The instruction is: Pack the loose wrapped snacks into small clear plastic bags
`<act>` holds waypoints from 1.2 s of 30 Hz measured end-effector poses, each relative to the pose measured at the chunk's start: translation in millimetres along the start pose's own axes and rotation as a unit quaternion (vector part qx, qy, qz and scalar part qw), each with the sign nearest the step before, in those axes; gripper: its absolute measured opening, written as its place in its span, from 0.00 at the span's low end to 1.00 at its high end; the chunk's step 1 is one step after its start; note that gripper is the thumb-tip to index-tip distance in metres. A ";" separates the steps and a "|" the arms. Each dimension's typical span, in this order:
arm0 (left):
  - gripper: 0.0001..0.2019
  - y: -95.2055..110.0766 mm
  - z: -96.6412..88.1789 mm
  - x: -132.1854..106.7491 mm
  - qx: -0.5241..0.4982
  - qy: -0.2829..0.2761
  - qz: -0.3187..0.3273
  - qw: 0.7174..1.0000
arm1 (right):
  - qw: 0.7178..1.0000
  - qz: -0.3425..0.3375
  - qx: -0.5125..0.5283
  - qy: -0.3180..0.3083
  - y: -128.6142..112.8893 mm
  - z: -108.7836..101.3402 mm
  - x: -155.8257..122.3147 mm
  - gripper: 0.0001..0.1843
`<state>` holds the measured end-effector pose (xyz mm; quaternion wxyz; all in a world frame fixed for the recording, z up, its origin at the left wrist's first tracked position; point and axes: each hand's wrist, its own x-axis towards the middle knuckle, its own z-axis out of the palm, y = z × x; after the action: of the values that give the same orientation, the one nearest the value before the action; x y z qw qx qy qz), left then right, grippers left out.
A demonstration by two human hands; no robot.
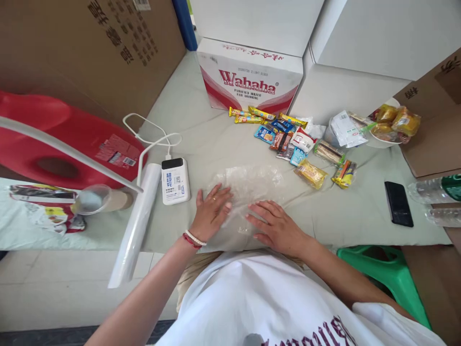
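Observation:
A clear plastic bag (248, 180) lies flattened on the cloth-covered table in front of me. My left hand (212, 214) rests on its left side, fingers spread, with a ring and two bracelets showing. On the bag's right side lies my right hand (277, 226), palm down with its fingers stretched out. Neither hand grips anything. Beyond the bag, to the right, small wrapped snacks (283, 142) are heaped together. A yellow-wrapped snack (311, 174) is the one nearest my right hand. A white power bank (175, 181) with a cable sits left of my left hand.
A Wahaha carton (252, 79) stands at the back. To the left are a plastic roll (139, 221), a cup (95, 199) and a red jug (68, 139). A bowl (382, 140) of snacks, a phone (398, 203) and bottles (432, 190) are at right. A green stool (389, 274) stands below.

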<state>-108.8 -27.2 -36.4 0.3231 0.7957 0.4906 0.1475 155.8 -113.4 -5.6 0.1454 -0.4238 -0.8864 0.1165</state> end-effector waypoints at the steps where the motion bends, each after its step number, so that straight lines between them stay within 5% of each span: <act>1: 0.25 -1.8 0.9 -0.6 0.048 -0.022 0.017 0.998 | 1.000 0.001 -0.007 -0.027 6.0 5.8 -14.8 0.25; 4: 0.36 -13.7 -2.9 -4.1 0.126 -0.087 0.080 0.985 | 0.996 0.069 -0.036 -0.053 37.9 1.9 -66.5 0.24; 8: 0.41 -24.1 -13.2 -6.5 0.112 -0.113 0.107 0.981 | 0.980 0.190 -0.035 0.033 67.2 -36.1 -98.6 0.24; 10: 0.37 -17.1 -14.8 -6.7 0.102 -0.058 0.100 0.988 | 0.975 0.201 -0.003 0.096 62.1 -47.4 -89.0 0.23; 12: 0.26 0.8 -11.5 -8.1 0.101 0.064 0.071 0.990 | 0.973 0.192 0.025 0.130 46.4 -44.9 -68.4 0.22; 14: 0.16 26.4 -2.1 -11.4 0.098 0.199 0.046 0.974 | 0.976 0.183 0.027 0.118 25.9 -30.7 -44.3 0.21; 16: 0.13 52.7 13.8 -14.8 0.083 0.254 0.064 0.961 | 0.980 0.182 0.012 0.078 5.7 -11.7 -22.9 0.19; 19: 0.17 75.4 44.2 -14.7 0.088 0.189 0.088 0.974 | 0.985 0.171 0.015 0.020 -14.8 10.0 -3.5 0.17; 23: 0.29 59.8 67.0 -6.4 0.182 0.086 0.041 0.979 | 0.978 0.210 -0.015 0.011 -10.3 14.5 -6.3 0.17; 30: 0.33 -1.0 30.7 -10.1 0.250 -0.008 0.106 0.962 | 0.949 0.313 -0.018 -0.043 54.6 -32.9 -27.8 0.18; 36: 0.37 -11.4 22.6 -18.5 0.260 -0.023 0.131 0.956 | 0.874 0.464 -0.146 -0.005 128.4 -82.1 91.5 0.35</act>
<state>-112.9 -48.3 -59.3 0.0944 0.9126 0.3962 0.0371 222.4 44.1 43.1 0.0072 -0.8019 -0.5959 0.0422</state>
